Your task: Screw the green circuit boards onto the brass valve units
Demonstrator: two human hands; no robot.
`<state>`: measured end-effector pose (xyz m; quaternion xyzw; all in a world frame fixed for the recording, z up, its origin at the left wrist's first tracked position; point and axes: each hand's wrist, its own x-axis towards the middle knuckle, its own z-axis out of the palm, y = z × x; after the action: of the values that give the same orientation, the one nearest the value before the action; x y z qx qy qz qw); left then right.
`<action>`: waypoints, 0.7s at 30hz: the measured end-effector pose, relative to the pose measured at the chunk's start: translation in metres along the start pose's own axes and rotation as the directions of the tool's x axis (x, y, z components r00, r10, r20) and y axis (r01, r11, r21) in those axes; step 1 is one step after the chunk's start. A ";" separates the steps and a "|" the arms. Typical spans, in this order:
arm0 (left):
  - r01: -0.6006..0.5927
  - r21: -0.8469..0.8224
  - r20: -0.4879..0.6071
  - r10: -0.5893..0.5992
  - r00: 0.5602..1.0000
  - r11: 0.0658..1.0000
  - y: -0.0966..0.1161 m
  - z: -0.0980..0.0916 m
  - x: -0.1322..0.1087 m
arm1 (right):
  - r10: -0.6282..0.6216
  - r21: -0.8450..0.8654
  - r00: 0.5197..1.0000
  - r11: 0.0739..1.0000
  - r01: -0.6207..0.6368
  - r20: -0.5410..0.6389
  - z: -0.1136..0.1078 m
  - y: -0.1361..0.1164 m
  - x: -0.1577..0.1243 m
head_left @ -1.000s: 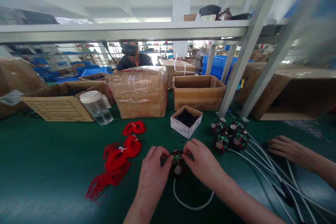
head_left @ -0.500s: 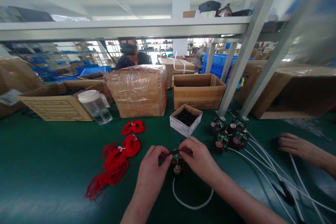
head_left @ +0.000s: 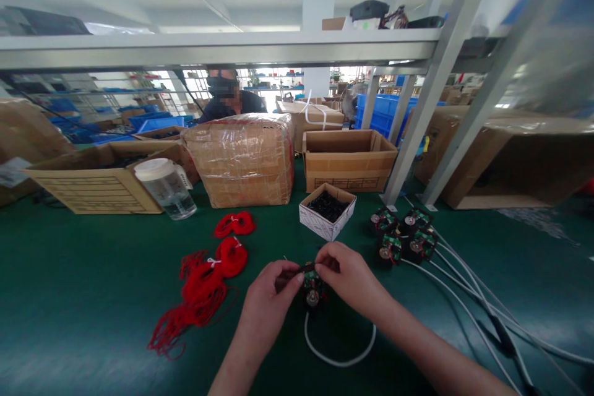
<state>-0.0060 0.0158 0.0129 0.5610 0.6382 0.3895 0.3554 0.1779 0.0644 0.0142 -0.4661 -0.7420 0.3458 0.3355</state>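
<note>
A small black piece [head_left: 307, 268] is pinched between the fingertips of my left hand [head_left: 273, 291] on one side and my right hand [head_left: 346, 272] on the other. Right under it lies a green circuit board assembly [head_left: 314, 292] with a round clear part at its lower end. From that assembly a white cable [head_left: 341, 364] loops toward me on the table. Just beyond my hands stands a small white box [head_left: 325, 226] of black parts. My fingers partly cover the black piece and the top of the board.
Several similar board assemblies [head_left: 390, 247] with white cables lie to the right. Red wire bundles [head_left: 204, 294] are on the left, near a plastic jug [head_left: 167, 189]. Cardboard boxes [head_left: 245, 164] and a metal frame [head_left: 420, 111] stand behind. A person [head_left: 232, 99] sits beyond them.
Another person's hand at the right edge has gone out of view, and a white cable there has shifted. My hands hold nearly the same pose over the board.
</note>
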 end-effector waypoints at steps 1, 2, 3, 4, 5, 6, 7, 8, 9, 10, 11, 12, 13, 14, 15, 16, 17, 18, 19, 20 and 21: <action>-0.006 0.018 -0.004 0.006 1.000 1.000 0.001 0.001 0.001 | 0.000 -0.002 1.000 1.000 0.000 0.004 0.000 0.000 0.000; -0.016 0.042 -0.013 0.017 1.000 0.999 0.002 0.002 0.001 | -0.002 -0.006 1.000 1.000 0.002 0.006 0.000 0.001 0.001; -0.029 0.066 -0.024 0.031 0.999 0.997 0.003 0.003 0.002 | -0.006 -0.010 1.000 1.000 0.006 0.005 0.000 0.001 0.002; -0.041 0.086 -0.034 0.044 0.998 0.995 0.004 0.003 0.002 | -0.010 -0.011 1.000 1.000 0.010 0.007 0.000 0.001 0.002; -0.048 0.100 -0.041 0.052 0.998 0.994 0.006 0.002 0.003 | -0.008 -0.007 1.000 1.000 0.008 0.013 -0.001 0.001 0.003; -0.050 0.108 -0.043 0.055 0.998 0.993 0.007 0.002 0.003 | 0.001 0.003 1.000 1.000 -0.001 0.026 -0.002 0.002 0.004; -0.047 0.111 -0.037 0.052 0.998 0.993 0.008 0.001 0.003 | 0.013 0.018 0.999 1.000 -0.014 0.045 -0.004 0.003 0.005; -0.044 0.109 -0.028 0.048 0.998 0.993 0.009 0.000 0.002 | 0.024 0.034 0.998 0.999 -0.026 0.066 -0.005 0.004 0.007; -0.041 0.105 -0.013 0.043 0.999 0.994 0.010 -0.001 0.002 | 0.032 0.048 0.996 0.998 -0.036 0.084 -0.006 0.005 0.008; -0.039 0.099 -0.002 0.040 0.999 0.994 0.011 -0.001 0.002 | 0.035 0.058 0.995 0.997 -0.041 0.097 -0.007 0.007 0.009; -0.039 0.093 0.007 0.039 0.999 0.995 0.012 -0.002 0.001 | 0.033 0.066 0.994 0.997 -0.040 0.104 -0.008 0.008 0.010; -0.041 0.088 0.009 0.040 0.999 0.995 0.013 -0.001 0.001 | 0.028 0.072 0.994 0.997 -0.036 0.109 -0.008 0.010 0.011; -0.043 0.087 0.005 0.043 0.999 0.995 0.013 -0.001 0.001 | 0.024 0.078 0.993 0.996 -0.033 0.116 -0.008 0.011 0.011; -0.045 0.088 -0.002 0.045 0.999 0.995 0.013 0.000 0.001 | 0.022 0.085 0.992 0.996 -0.033 0.126 -0.008 0.012 0.012; -0.047 0.090 -0.007 0.048 0.999 0.995 0.013 0.000 0.001 | 0.019 0.092 0.990 0.995 -0.032 0.138 -0.008 0.013 0.012; -0.049 0.093 -0.010 0.050 0.999 0.994 0.012 0.001 0.001 | 0.016 0.097 0.988 0.995 -0.031 0.151 -0.008 0.013 0.012; -0.053 0.097 -0.010 0.054 0.998 0.994 0.011 0.001 0.002 | 0.012 0.100 0.987 0.995 -0.028 0.159 -0.008 0.013 0.012; -0.059 0.103 -0.010 0.060 0.998 0.993 0.011 0.002 0.002 | 0.009 0.101 0.986 0.995 -0.026 0.164 -0.009 0.013 0.012; -0.066 0.113 -0.010 0.068 0.998 0.991 0.010 0.002 0.003 | 0.005 0.101 0.986 0.995 -0.022 0.164 -0.009 0.013 0.012; -0.078 0.128 -0.012 0.080 0.997 0.989 0.009 0.002 0.003 | 0.002 0.099 0.987 0.995 -0.018 0.161 -0.010 0.012 0.012; -0.092 0.146 -0.015 0.095 0.995 0.985 0.008 0.001 0.004 | -0.002 0.094 0.988 0.995 -0.013 0.155 -0.011 0.011 0.012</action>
<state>-0.0014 0.0201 0.0196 0.6104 0.6416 0.3645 0.2879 0.1878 0.0814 0.0134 -0.4234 -0.7474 0.4168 0.2974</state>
